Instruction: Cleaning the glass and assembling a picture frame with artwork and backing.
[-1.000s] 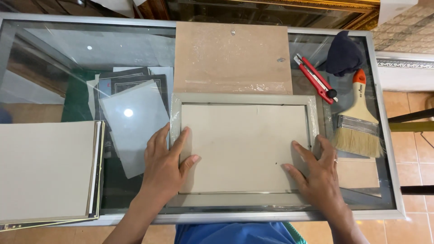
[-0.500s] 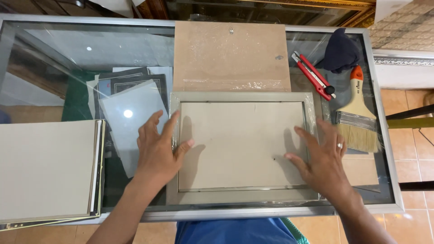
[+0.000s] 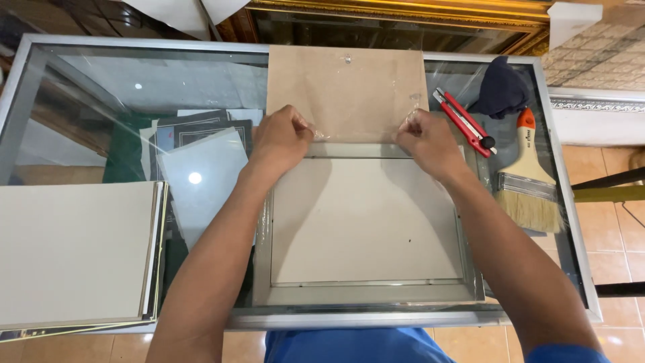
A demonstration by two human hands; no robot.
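Both hands grip the near edge of a brown backing board (image 3: pixel 346 87): the left hand (image 3: pixel 282 140) pinches its left corner with curled fingers, the right hand (image 3: pixel 430 142) its right corner. The board lies flat on the glass tabletop (image 3: pixel 134 81), just beyond a grey picture frame (image 3: pixel 366 292) lying face down under the forearms. The step in hand looks like fetching the backing; next it would need drawing toward the body and squaring over the frame's recess. A red utility knife (image 3: pixel 463 122) and paintbrush (image 3: pixel 531 181) lie right of the right hand.
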